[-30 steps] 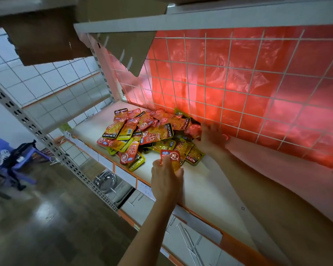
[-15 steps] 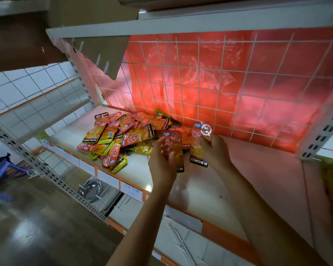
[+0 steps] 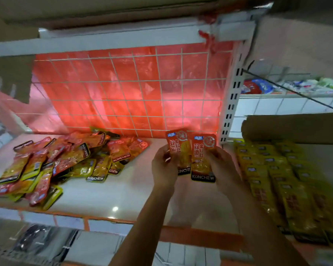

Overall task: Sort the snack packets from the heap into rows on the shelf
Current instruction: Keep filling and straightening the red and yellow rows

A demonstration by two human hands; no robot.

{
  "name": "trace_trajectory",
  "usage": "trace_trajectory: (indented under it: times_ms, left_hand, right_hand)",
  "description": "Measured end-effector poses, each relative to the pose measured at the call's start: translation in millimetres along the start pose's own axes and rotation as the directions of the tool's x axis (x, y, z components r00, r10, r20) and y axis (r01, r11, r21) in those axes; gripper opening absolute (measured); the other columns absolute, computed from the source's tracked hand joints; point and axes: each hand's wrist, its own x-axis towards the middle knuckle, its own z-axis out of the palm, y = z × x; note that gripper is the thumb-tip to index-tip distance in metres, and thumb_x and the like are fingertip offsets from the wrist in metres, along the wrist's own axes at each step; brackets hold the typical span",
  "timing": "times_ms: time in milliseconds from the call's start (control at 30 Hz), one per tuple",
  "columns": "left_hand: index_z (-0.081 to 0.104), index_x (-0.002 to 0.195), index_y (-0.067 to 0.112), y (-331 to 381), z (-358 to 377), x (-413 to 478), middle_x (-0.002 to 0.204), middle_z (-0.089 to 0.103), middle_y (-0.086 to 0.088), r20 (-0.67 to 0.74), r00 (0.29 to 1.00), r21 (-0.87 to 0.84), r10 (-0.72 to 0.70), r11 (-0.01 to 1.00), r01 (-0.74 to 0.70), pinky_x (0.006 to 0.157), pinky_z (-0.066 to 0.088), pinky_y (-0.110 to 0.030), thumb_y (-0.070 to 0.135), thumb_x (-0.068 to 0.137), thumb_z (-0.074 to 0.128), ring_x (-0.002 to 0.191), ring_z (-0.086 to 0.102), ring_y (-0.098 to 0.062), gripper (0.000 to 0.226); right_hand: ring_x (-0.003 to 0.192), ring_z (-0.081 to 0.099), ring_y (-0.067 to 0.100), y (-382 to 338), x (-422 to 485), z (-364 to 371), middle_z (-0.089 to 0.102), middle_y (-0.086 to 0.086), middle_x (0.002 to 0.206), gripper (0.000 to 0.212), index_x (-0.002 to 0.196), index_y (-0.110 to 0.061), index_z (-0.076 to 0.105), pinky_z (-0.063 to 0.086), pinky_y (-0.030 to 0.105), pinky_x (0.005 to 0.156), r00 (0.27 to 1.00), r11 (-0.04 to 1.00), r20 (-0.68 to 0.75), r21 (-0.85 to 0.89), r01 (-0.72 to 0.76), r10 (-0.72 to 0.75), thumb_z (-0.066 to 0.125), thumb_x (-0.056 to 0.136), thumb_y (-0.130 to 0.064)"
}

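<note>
Nearest, the left hand (image 3: 162, 169) grips one orange packet (image 3: 178, 150) and the right hand (image 3: 222, 169) grips a second orange packet (image 3: 203, 158), upright and overlapping above the white shelf (image 3: 113, 189). Farther left lies the heap (image 3: 65, 160), with rows of yellow packets (image 3: 286, 179) to the right and the wire grid (image 3: 142, 93) behind.

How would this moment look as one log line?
left hand grips left packet | right hand grips right packet | heap on shelf

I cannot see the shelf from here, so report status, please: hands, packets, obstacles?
Left hand grips one packet; right hand grips second packet. Heap at left of shelf. Nothing in the way.
</note>
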Motion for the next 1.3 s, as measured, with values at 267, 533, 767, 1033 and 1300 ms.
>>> trace_trajectory:
  times_ms: [267,533,767,1033,1300]
  left_hand:
    - [0.067,0.1,0.021,8.4,98.1,-40.4,0.097,0.069,0.008,0.143,0.99,0.037,-0.002,0.999,-0.003,0.079,0.057,-0.035,0.011,0.09,0.062,0.092,0.065,-0.011,0.015]
    - [0.067,0.105,0.015,13.1,208.6,-106.9,0.099,0.069,0.0,0.224,0.971,0.077,0.077,0.992,-0.096,0.084,0.053,-0.035,0.012,0.091,0.061,0.094,0.064,-0.016,0.016]
    - [0.053,0.11,0.026,-12.8,310.3,-167.5,0.093,0.066,0.014,0.287,0.952,0.074,0.101,0.989,-0.127,0.073,0.055,-0.033,0.008,0.091,0.06,0.082,0.065,-0.003,0.027]
    - [0.053,0.127,0.034,-33.4,379.8,-217.7,0.105,0.06,0.016,0.368,0.926,0.088,0.079,0.989,-0.119,0.059,0.051,-0.012,0.013,0.093,0.058,0.086,0.061,0.011,0.04]
    - [0.047,0.138,0.024,-45.7,415.4,-210.6,0.122,0.049,0.014,0.508,0.86,0.399,0.033,0.877,-0.269,0.091,0.046,-0.02,0.008,0.083,0.06,0.111,0.054,-0.008,0.059]
  right_hand:
    - [0.091,0.07,0.02,-27.0,-17.8,-105.0,0.074,-0.004,0.092,0.029,0.088,-0.038,0.072,0.054,0.039,0.082,0.997,0.997,-0.076,-0.074,0.027,-0.032,0.064,0.08,-0.011]
    - [0.091,0.069,0.021,-49.1,-33.1,-230.2,0.072,0.004,0.099,0.029,0.107,-0.017,0.066,0.055,0.039,0.083,0.979,0.994,-0.192,-0.102,0.049,-0.067,0.064,0.082,-0.003]
    - [0.089,0.069,0.024,-52.3,-48.0,-342.5,0.073,0.004,0.093,0.026,0.092,-0.022,0.069,0.055,0.042,0.084,0.968,0.991,-0.242,-0.132,0.032,-0.064,0.059,0.082,0.0]
    - [0.081,0.067,0.01,-55.6,-61.7,-429.8,0.07,-0.01,0.082,0.024,0.082,-0.034,0.067,0.053,0.031,0.072,0.955,0.978,-0.285,-0.209,0.016,-0.076,0.06,0.087,-0.011]
    - [0.064,0.055,0.015,-60.4,-64.2,-473.9,0.059,0.008,0.073,0.014,0.08,-0.017,0.059,0.045,0.032,0.061,0.929,0.961,-0.345,-0.273,0.034,-0.131,0.056,0.085,-0.004]
